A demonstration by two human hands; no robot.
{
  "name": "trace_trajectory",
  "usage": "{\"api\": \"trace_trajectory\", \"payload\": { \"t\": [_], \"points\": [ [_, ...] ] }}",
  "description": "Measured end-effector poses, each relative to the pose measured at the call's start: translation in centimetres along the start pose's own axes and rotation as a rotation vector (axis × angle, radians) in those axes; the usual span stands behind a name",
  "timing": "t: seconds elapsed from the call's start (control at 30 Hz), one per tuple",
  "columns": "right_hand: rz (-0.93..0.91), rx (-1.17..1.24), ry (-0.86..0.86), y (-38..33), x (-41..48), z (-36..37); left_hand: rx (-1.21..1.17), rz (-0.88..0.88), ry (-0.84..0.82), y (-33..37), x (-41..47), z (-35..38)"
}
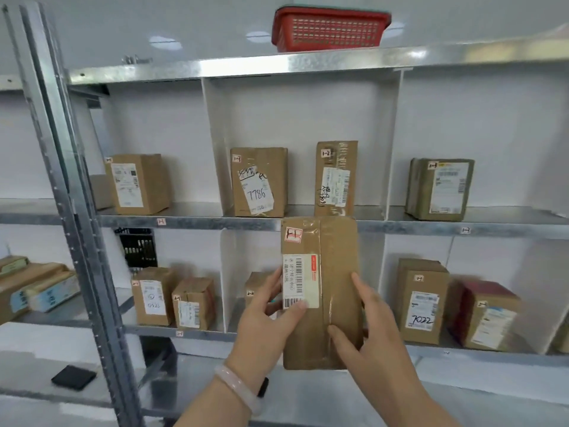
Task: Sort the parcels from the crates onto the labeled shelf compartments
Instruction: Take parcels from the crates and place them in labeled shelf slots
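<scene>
Starting at the left: the top-left bay of the galvanised steel shelf unit [215,222] has one brown cardboard box [138,183] in it, with a tiny white tag [161,221] on the edge below.

The tall flat brown cardboard parcel [334,285] is up in the air in front of the middle bays, not on any shelf yet. Its red-framed sticker [293,235] looks like "1-1" to me, but it's blurry. If so, the easy slip here is shoving it into the bay straight ahead instead of the left one. Also, its top edge sits right by the shelf lip under the narrow upright cardboard box [336,177]. Lifting it straight up could clip the lip or knock that box over. And both grips are low on a tall parcel, so I'd guess the top could tip.

Hands: the left hand [264,312] has its thumb pressed on the barcode label, with the fingers wrapped behind the left edge. The right hand [369,331] has its thumb on the front near the bottom and its index finger stretched up the right side. I can't see the rest of the right hand's fingers.
</scene>
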State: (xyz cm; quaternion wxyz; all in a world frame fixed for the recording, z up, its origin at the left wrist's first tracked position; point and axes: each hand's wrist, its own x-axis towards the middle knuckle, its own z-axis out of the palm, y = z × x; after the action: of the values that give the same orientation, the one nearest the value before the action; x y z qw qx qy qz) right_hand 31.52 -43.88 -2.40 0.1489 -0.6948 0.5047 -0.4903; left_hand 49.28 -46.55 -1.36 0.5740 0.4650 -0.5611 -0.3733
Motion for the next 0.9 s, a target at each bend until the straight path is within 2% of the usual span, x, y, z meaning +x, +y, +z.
{"api": "trace_trajectory", "payload": {
  "t": [0.2, 0.37, 0.67, 0.9],
  "points": [
    [0.043, -0.072, 0.123, -0.4, -0.6, -1.9, -0.063, 0.012, -0.124, 0.2, 1.4, 2.1],
    [0.04, -0.111, 0.169, -0.7, -1.3, -2.2, -0.082, 0.026, -0.159, 0.3, 1.4, 2.4],
    [0.015, -0.169, 0.215, -0.8, -1.8, -2.0, -0.098, 0.055, -0.191, 0.0, 1.5, 2.4],
    [0.028, -0.175, 0.186, -0.7, -1.4, -0.7, -0.114, 0.045, -0.212, -0.5, 1.8, 1.2]
  ]
}}
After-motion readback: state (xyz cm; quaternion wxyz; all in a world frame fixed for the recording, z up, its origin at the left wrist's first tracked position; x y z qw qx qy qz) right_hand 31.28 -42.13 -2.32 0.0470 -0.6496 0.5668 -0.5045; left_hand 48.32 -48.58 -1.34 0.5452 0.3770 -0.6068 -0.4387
